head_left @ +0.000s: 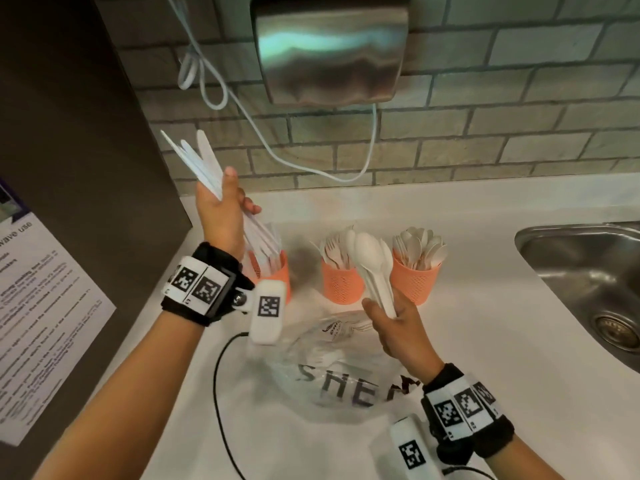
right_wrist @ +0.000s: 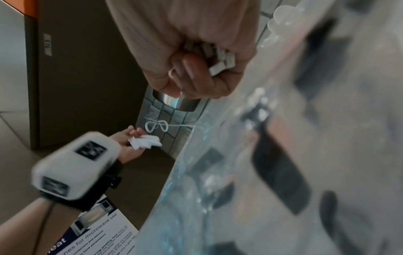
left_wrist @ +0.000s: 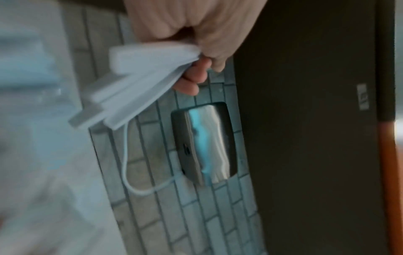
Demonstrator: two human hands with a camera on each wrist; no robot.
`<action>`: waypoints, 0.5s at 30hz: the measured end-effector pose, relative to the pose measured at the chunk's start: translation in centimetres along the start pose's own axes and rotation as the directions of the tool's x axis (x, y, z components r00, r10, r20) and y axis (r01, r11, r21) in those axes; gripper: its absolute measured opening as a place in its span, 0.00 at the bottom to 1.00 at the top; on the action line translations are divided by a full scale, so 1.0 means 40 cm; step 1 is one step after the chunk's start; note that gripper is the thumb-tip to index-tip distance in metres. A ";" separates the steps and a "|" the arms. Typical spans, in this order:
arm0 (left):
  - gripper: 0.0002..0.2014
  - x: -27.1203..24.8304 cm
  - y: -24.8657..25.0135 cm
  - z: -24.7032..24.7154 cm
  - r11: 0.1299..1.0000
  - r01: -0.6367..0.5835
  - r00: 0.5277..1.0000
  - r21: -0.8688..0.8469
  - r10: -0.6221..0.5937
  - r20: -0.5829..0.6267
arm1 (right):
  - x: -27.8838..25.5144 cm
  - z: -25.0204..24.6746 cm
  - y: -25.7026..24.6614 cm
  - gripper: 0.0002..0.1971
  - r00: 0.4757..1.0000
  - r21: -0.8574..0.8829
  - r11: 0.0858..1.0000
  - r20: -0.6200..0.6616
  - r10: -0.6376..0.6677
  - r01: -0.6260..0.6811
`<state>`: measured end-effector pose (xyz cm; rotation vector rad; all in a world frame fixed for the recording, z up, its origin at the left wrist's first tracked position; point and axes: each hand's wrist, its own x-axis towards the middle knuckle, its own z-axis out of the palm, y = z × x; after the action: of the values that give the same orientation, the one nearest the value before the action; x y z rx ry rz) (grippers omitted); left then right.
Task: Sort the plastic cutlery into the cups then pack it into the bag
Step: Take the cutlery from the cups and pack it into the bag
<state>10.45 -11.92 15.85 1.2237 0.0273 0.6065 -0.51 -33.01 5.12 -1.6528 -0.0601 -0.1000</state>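
Note:
My left hand (head_left: 225,202) grips a bundle of white plastic knives (head_left: 197,157) lifted above the left orange cup (head_left: 277,271); their handle ends (left_wrist: 130,82) fan out from my fist in the left wrist view. My right hand (head_left: 391,323) grips a bunch of white spoons (head_left: 370,258), bowls up, in front of the middle cup (head_left: 341,282), which holds forks. The spoon handle ends (right_wrist: 218,58) stick out of that fist. The right cup (head_left: 414,280) is full of spoons. A clear plastic bag (head_left: 346,368) with dark lettering lies flat on the counter beneath my hands.
A steel sink (head_left: 588,282) is sunk into the white counter (head_left: 485,341) at the right. A metal dispenser (head_left: 329,46) with a white cable (head_left: 263,140) hangs on the tiled wall. A dark appliance (head_left: 86,133) with a notice stands at the left.

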 end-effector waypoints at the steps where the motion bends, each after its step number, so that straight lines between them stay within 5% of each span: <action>1: 0.06 0.021 -0.005 -0.016 0.994 -0.064 0.998 0.084 0.063 0.016 | 0.000 0.000 -0.005 0.03 1.000 0.015 1.000 -0.001 -0.003 0.003; 4: 0.07 0.053 -0.049 -0.053 0.953 -0.172 0.984 0.251 0.152 0.097 | 0.000 -0.002 -0.011 0.09 1.000 0.037 0.999 -0.009 0.004 -0.003; 9: 0.01 0.049 -0.162 -0.091 0.892 -0.187 0.973 0.411 0.110 0.205 | 0.009 -0.012 -0.015 0.06 1.000 0.019 1.000 -0.024 -0.007 0.008; 15: 0.07 0.051 -0.231 -0.081 0.854 -0.185 0.969 0.487 0.077 0.235 | 0.011 -0.024 -0.020 0.04 0.999 0.027 1.000 -0.038 0.003 -0.002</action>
<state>14.97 -10.07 7.11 1.8118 -0.0795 0.6068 -0.20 -33.92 6.04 -1.6236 -0.0304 -0.1280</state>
